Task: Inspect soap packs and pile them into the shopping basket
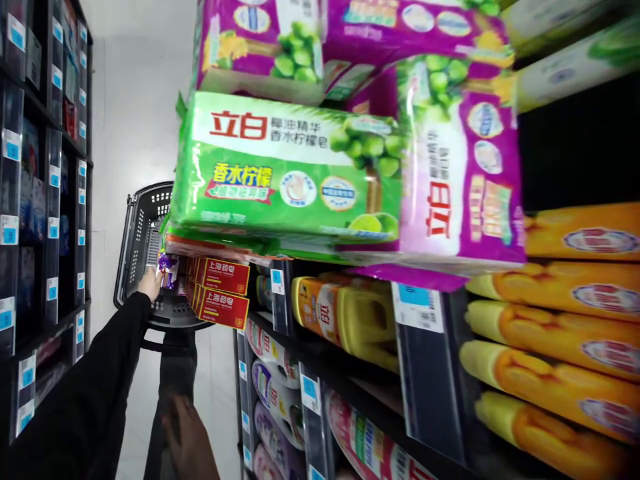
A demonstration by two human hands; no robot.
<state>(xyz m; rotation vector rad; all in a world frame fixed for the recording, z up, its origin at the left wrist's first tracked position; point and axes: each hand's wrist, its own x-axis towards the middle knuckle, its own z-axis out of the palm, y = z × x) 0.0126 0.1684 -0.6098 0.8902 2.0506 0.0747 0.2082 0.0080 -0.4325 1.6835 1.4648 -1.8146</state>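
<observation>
My left hand (149, 285) reaches forward to a black plastic basket (123, 267) with perforated walls. Its fingers close on a small purple-and-white packet (171, 269) over the basket. Red-and-yellow soap boxes (223, 309) are stacked just right of that packet. Low in the view, my right hand (189, 440) hangs in shadow near my dark trouser leg. It is dim and blurred, so its finger shape and anything in it are unclear.
Large green soap packs (295, 177) and purple ones (463, 167) jut out close by on the right. Orange bottles (565, 347) and detergent jugs (350, 317) fill the shelves there. Another black shelf unit (55, 167) lines the left, beside a pale floor (130, 93).
</observation>
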